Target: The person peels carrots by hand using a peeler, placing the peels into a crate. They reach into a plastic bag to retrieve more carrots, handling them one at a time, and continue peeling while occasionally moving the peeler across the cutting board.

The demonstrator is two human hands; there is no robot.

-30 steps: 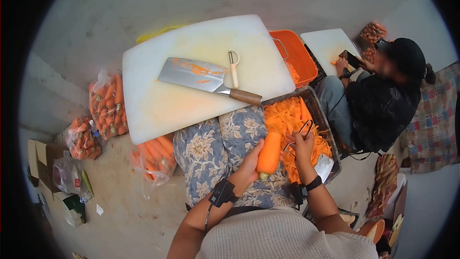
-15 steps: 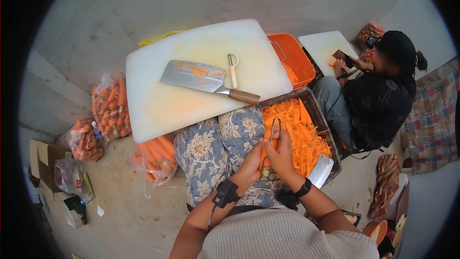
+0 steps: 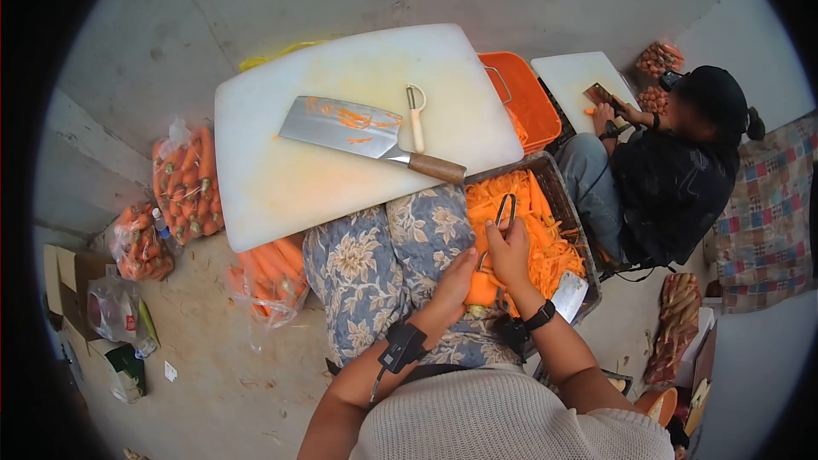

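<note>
Over the crate's near left corner, my left hand [image 3: 453, 283] is closed round a thick carrot [image 3: 482, 290], its stem end toward me. My right hand [image 3: 509, 257] grips a metal-framed peeler [image 3: 506, 211], whose loop sticks up past the fingers; its lower part lies against the carrot. Orange peelings [image 3: 550, 247] fill the dark crate [image 3: 558, 181] under the hands. On the white cutting board [image 3: 281, 162] lie a cleaver [image 3: 341, 128] with carrot shreds on its blade and a second peeler [image 3: 416, 119] with a pale handle.
An orange tub [image 3: 532, 102] stands behind the crate. At the right a person [image 3: 673, 170] holds a knife over another board [image 3: 571, 77]. Another metal blade [image 3: 569, 294] rests at the crate's near edge. Bags of carrots [image 3: 189, 179] and an open box [image 3: 72, 277] are at the left.
My right hand has moved slightly up and right with the peeler, which has tilted. The carrot's lower part shows more. The whole view has shifted a little.
</note>
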